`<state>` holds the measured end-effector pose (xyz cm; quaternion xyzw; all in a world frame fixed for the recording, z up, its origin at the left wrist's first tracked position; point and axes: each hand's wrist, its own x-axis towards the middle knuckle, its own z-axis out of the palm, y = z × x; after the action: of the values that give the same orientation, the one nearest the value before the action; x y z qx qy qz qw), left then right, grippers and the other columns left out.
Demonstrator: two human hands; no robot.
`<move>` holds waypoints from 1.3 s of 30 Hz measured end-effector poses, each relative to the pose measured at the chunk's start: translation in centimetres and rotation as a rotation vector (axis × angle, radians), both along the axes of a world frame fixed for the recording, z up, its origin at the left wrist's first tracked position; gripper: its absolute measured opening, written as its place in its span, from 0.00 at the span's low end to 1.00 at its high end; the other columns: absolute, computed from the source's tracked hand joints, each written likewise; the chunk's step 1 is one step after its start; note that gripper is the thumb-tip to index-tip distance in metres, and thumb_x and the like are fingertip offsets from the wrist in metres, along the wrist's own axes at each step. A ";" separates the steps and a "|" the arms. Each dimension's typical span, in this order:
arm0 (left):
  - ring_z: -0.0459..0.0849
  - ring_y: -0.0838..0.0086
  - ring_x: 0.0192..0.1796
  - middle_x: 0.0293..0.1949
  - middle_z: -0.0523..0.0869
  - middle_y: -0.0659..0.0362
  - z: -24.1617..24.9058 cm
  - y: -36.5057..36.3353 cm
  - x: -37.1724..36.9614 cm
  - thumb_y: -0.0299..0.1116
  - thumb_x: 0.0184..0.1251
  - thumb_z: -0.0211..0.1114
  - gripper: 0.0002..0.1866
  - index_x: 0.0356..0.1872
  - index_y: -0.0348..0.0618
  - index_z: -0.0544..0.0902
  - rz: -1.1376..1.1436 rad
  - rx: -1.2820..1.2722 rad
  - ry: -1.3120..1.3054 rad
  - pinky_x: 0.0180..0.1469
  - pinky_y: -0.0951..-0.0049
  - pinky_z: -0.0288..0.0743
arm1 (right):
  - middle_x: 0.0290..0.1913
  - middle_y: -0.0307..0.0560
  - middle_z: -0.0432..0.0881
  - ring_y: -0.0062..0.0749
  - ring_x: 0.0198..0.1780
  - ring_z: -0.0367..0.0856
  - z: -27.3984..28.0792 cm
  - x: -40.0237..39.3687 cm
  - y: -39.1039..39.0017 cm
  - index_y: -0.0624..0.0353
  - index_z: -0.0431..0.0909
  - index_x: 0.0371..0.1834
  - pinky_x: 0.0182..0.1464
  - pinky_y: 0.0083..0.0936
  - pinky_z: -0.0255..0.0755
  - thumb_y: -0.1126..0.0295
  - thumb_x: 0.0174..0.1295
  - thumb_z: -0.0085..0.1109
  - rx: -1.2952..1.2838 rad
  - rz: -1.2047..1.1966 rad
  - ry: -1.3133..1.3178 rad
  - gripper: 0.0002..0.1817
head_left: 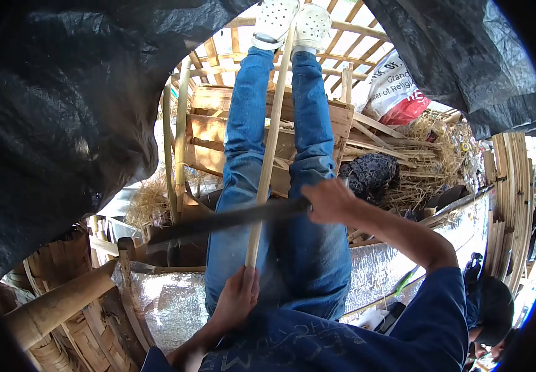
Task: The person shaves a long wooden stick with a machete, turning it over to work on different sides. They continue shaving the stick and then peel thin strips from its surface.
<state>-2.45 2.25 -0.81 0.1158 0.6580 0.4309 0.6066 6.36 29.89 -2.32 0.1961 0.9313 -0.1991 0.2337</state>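
Note:
A long pale bamboo strip (271, 139) runs from between the white clogs (276, 18) down over the jeans to the lap. My left hand (239, 294) is closed around its lower end. My right hand (331, 201) grips the handle of a large dark knife (237, 218), most of the handle hidden by the fingers. The blade points left, slightly blurred, and crosses the strip just above my left hand. Whether the edge touches the strip I cannot tell.
A wooden crate (209, 133) stands behind the legs. Black plastic sheets (51, 111) hang on both sides. A bamboo pole (63, 304) juts in at lower left. Bamboo strips (509, 204) stand at right, near a person in a dark cap (494, 310).

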 end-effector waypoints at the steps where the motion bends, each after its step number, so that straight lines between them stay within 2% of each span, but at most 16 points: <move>1: 0.60 0.86 0.17 0.18 0.62 0.69 -0.9 -0.4 0.1 0.43 0.78 0.43 0.16 0.34 0.43 0.70 -0.071 0.129 0.182 0.17 0.82 0.53 | 0.23 0.54 0.81 0.50 0.29 0.83 -2.1 -0.1 1.6 0.58 0.79 0.31 0.36 0.43 0.80 0.63 0.47 0.61 0.154 -0.022 0.185 0.12; 5: 0.62 0.84 0.17 0.18 0.62 0.68 1.5 0.6 -0.1 0.43 0.77 0.45 0.16 0.34 0.41 0.70 -0.047 0.057 -0.003 0.18 0.81 0.56 | 0.23 0.55 0.81 0.45 0.26 0.83 -4.1 -4.3 11.3 0.60 0.80 0.34 0.31 0.38 0.80 0.65 0.52 0.60 0.184 -0.455 0.201 0.11; 8: 0.61 0.84 0.17 0.18 0.62 0.68 2.6 1.0 -0.2 0.42 0.77 0.44 0.16 0.35 0.41 0.71 0.068 -0.005 -0.236 0.18 0.82 0.55 | 0.29 0.59 0.83 0.51 0.33 0.84 -3.5 -4.3 14.7 0.62 0.82 0.36 0.39 0.42 0.79 0.64 0.53 0.58 0.214 -0.443 0.260 0.13; 13: 0.59 0.86 0.15 0.18 0.63 0.68 2.3 1.1 -1.3 0.44 0.77 0.44 0.16 0.41 0.40 0.73 0.164 -0.062 -0.407 0.15 0.83 0.52 | 0.30 0.58 0.84 0.46 0.32 0.84 -2.0 -1.0 8.2 0.61 0.82 0.35 0.38 0.40 0.78 0.66 0.53 0.60 -0.194 -0.643 0.234 0.11; 18: 0.59 0.86 0.15 0.19 0.68 0.65 5.0 0.7 -3.5 0.42 0.77 0.44 0.17 0.48 0.38 0.72 0.172 -0.114 -0.365 0.14 0.83 0.53 | 0.32 0.58 0.83 0.49 0.34 0.84 0.2 3.4 1.0 0.61 0.81 0.35 0.39 0.39 0.78 0.65 0.51 0.62 -0.193 -0.606 0.156 0.12; 21: 0.62 0.85 0.16 0.19 0.69 0.64 6.0 -0.3 -5.3 0.42 0.76 0.46 0.17 0.49 0.36 0.71 0.081 -0.093 -0.147 0.15 0.82 0.61 | 0.31 0.58 0.83 0.53 0.35 0.83 0.8 5.0 -1.3 0.61 0.81 0.34 0.40 0.40 0.77 0.65 0.50 0.63 -0.146 -0.572 0.168 0.12; 24: 0.63 0.83 0.16 0.19 0.68 0.63 5.1 -1.2 -7.3 0.41 0.75 0.47 0.17 0.48 0.36 0.71 0.051 -0.013 -0.207 0.17 0.79 0.65 | 0.29 0.59 0.82 0.55 0.36 0.82 0.0 5.5 -2.1 0.62 0.80 0.34 0.40 0.42 0.77 0.64 0.49 0.64 -0.135 -0.593 0.265 0.14; 26: 0.67 0.80 0.17 0.20 0.72 0.59 4.9 -1.5 -7.6 0.42 0.75 0.48 0.18 0.53 0.36 0.70 0.051 0.005 -0.264 0.19 0.76 0.71 | 0.21 0.58 0.78 0.43 0.25 0.82 -0.5 5.6 -2.5 0.66 0.79 0.29 0.32 0.35 0.73 0.68 0.47 0.65 -0.153 -0.698 0.467 0.12; 27: 0.70 0.78 0.18 0.23 0.76 0.56 5.6 -0.8 -7.3 0.41 0.74 0.48 0.19 0.56 0.36 0.68 0.032 0.044 -0.277 0.21 0.75 0.74 | 0.21 0.58 0.78 0.43 0.25 0.82 -0.7 5.6 -2.5 0.66 0.79 0.29 0.32 0.35 0.73 0.68 0.47 0.65 -0.176 -0.683 0.458 0.12; 30: 0.80 0.72 0.22 0.31 0.83 0.45 8.7 1.1 -7.2 0.37 0.74 0.48 0.24 0.67 0.39 0.61 -0.041 0.156 -0.290 0.27 0.69 0.82 | 0.17 0.42 0.77 0.22 0.17 0.72 -1.2 5.7 -2.8 0.66 0.77 0.24 0.21 0.25 0.65 0.73 0.51 0.62 -0.237 -0.785 0.739 0.07; 31: 0.81 0.70 0.22 0.32 0.83 0.43 10.2 1.6 -7.4 0.37 0.74 0.49 0.25 0.68 0.39 0.59 -0.047 0.198 -0.346 0.27 0.69 0.82 | 0.17 0.42 0.77 0.22 0.17 0.72 -1.0 6.0 -3.4 0.66 0.77 0.24 0.21 0.25 0.65 0.73 0.51 0.62 -0.272 -0.766 0.718 0.07; 33: 0.83 0.68 0.23 0.33 0.83 0.40 11.4 1.9 -7.9 0.36 0.74 0.49 0.26 0.69 0.40 0.57 -0.012 0.293 -0.465 0.26 0.69 0.83 | 0.19 0.42 0.79 0.23 0.20 0.74 -0.4 5.8 -4.1 0.68 0.78 0.34 0.23 0.24 0.67 0.75 0.52 0.62 -0.468 -0.995 0.769 0.09; 34: 0.83 0.67 0.23 0.33 0.83 0.39 11.5 1.8 -8.3 0.36 0.74 0.49 0.27 0.70 0.40 0.57 0.015 0.354 -0.524 0.25 0.70 0.83 | 0.17 0.34 0.74 0.18 0.17 0.70 -0.7 6.3 -4.3 0.65 0.76 0.29 0.18 0.20 0.61 0.76 0.53 0.61 -0.466 -1.068 0.700 0.04; 36: 0.83 0.68 0.22 0.36 0.82 0.37 12.5 1.5 -8.4 0.33 0.73 0.48 0.28 0.70 0.39 0.55 0.082 0.378 -0.562 0.25 0.71 0.84 | 0.13 0.33 0.69 0.13 0.13 0.65 0.3 6.5 -4.9 0.59 0.68 0.21 0.15 0.17 0.55 0.76 0.52 0.60 -0.474 -1.050 0.740 0.10; 38: 0.82 0.68 0.18 0.33 0.81 0.33 13.2 1.4 -8.2 0.30 0.64 0.49 0.33 0.69 0.28 0.51 0.283 0.434 -0.716 0.19 0.70 0.84 | 0.13 0.33 0.69 0.14 0.13 0.65 1.0 7.2 -5.3 0.59 0.69 0.21 0.15 0.17 0.55 0.75 0.51 0.61 -0.474 -1.036 0.729 0.09; 39: 0.82 0.66 0.18 0.39 0.79 0.29 13.5 1.1 -8.2 0.30 0.59 0.52 0.36 0.67 0.23 0.51 0.247 0.470 -0.647 0.21 0.69 0.85 | 0.13 0.33 0.69 0.14 0.13 0.65 1.4 7.1 -5.6 0.59 0.69 0.21 0.15 0.17 0.55 0.75 0.51 0.61 -0.486 -1.017 0.738 0.09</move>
<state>-10.67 3.36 12.73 0.0299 0.3263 0.6531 0.6828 13.47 24.27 -0.92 0.4711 0.6707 -0.5421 -0.1853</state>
